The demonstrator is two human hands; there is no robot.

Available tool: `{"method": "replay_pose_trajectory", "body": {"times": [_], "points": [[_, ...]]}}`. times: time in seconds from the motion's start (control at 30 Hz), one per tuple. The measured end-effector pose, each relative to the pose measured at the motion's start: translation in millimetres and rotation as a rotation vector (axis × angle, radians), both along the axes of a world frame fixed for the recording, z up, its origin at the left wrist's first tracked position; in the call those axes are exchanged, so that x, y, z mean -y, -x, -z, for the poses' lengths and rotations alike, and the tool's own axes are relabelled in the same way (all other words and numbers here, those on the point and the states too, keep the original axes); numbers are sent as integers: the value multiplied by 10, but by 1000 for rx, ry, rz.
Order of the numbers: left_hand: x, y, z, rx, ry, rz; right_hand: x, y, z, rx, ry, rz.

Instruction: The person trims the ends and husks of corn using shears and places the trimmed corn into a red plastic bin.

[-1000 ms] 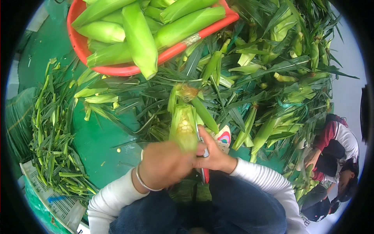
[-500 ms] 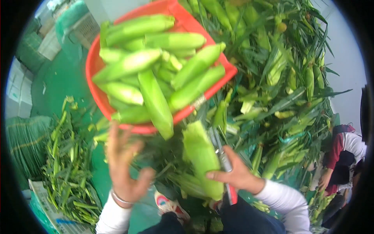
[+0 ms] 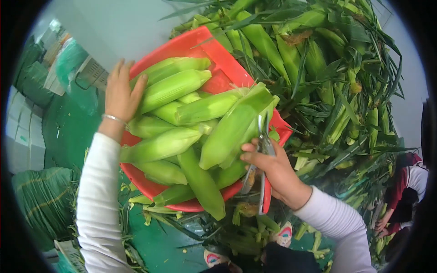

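A red plastic tub (image 3: pixel 217 51) is heaped with green ears of corn (image 3: pixel 175 86), still in their husks. My left hand (image 3: pixel 122 91), with a bangle at the wrist, lies at the tub's left rim against the ears, fingers extended. My right hand (image 3: pixel 275 170) grips pruning shears (image 3: pixel 266 195) with a red handle, their metal blades pointing up over the tub's right edge. Beside the blades, a large ear (image 3: pixel 234 129) lies on top of the pile. Another ear (image 3: pixel 200 182) hangs over the near rim.
A big heap of corn with leaves (image 3: pixel 337 91) fills the right side. A green sack (image 3: pixel 43 200) and pale crates (image 3: pixel 93 73) stand at left. Husks and stalks litter the green floor (image 3: pixel 159 239). Another person (image 3: pixel 405 191) sits at the far right edge.
The ear from my right hand now lies in the tub; the shears remain in that hand. My left hand has moved up to the tub's left rim. The tub appears lower in view.
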State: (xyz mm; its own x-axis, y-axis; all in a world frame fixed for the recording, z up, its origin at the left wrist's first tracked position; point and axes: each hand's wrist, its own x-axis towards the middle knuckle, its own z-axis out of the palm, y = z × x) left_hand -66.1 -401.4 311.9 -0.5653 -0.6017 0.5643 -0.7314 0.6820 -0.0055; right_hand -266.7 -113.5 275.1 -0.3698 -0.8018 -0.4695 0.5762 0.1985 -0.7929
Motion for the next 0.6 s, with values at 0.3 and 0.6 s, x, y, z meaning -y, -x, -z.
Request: {"method": "replay_pose_trajectory", "body": {"times": [0.3,0.6], "points": [[856,170,0,293,-942,-106,-855,-144,792,405,-402,401],[1863,179,311,294,-1092,-294,-322,-583,799,811,-221,455]]}}
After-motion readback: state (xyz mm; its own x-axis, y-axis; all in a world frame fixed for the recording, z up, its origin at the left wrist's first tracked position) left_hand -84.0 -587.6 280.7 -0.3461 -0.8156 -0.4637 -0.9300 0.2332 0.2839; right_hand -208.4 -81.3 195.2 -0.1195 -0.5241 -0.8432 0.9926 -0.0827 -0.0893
